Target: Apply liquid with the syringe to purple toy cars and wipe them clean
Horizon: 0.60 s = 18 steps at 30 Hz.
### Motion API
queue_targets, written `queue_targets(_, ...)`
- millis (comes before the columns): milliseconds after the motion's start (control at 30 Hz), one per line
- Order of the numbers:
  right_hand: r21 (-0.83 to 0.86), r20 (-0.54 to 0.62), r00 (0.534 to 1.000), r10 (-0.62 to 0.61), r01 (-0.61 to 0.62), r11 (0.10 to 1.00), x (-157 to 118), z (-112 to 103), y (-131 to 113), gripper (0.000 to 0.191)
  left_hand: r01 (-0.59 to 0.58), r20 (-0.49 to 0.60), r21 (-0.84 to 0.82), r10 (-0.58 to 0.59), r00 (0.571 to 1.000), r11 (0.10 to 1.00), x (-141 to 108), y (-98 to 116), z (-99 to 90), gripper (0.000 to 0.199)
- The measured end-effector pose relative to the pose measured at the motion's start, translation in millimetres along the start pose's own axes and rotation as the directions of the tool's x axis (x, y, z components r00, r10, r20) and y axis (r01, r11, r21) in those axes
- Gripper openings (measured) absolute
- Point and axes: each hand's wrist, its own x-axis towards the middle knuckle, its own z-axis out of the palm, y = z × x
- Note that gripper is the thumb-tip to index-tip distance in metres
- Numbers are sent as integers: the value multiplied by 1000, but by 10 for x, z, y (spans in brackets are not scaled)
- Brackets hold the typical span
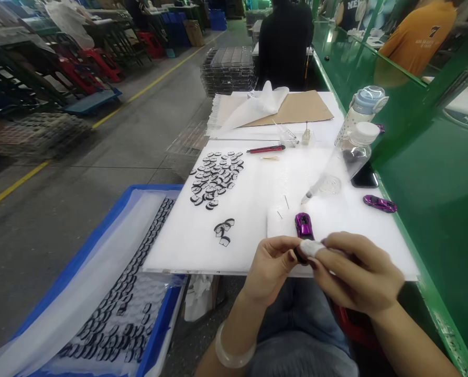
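Observation:
Close to the table's front edge, my left hand pinches a small dark part between thumb and fingers. My right hand is closed beside it, with a white cloth over a fingertip against that part. Just beyond my hands sits a purple toy car on a white sheet. Further left lie a few black-edged clear pieces and a larger pile of similar pieces.
A blue tray of similar pieces stands at the left. A syringe, a clear bottle, a patterned bottle, a phone and another purple car line the right side. A person in black sits ahead.

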Motion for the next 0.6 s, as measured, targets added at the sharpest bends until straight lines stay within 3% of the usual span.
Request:
queue_targets(167,52,8,999,-41,41,998,-22,3,-12,12,-9,-30,-15,8,1000,1000,-6,2,-1,27)
queue_targets(233,59,-40,997,66,-64,996,-95,-81,92,12,-4,-22,-2,4,1000,1000,-6,4,0,28)
queue_targets(300,80,-165,942,293,-284,956,-211,-167,278,9,-14,2,17,14,1000,1000,-8,17,0,27)
queue_targets(333,107,-232,875,426,-412,905,-281,-199,389,9,-27,18,32,27,999,999,-11,32,-2,26)
queue_targets(367,152,-279,779,562,-541,827,-356,-221,500,10,-45,36,52,43,998,998,-16,52,-5,25)
queue_targets(433,286,-288,536,794,-743,605,-500,-241,690,13,-87,76,113,79,994,990,-30,104,-18,25)
queue_targets(500,411,-236,311,921,-826,385,-615,-242,794,11,-144,86,220,128,988,965,-49,157,-37,23)
queue_targets(533,452,-218,233,948,-836,310,-656,-240,807,10,-175,70,293,162,984,940,-57,177,-47,21)
queue_targets(567,468,-216,187,958,-842,270,-689,-239,799,11,-208,42,370,207,977,905,-65,192,-57,18)
queue_targets(600,451,-227,177,958,-852,265,-715,-241,774,16,-235,9,441,257,966,866,-71,201,-67,16)
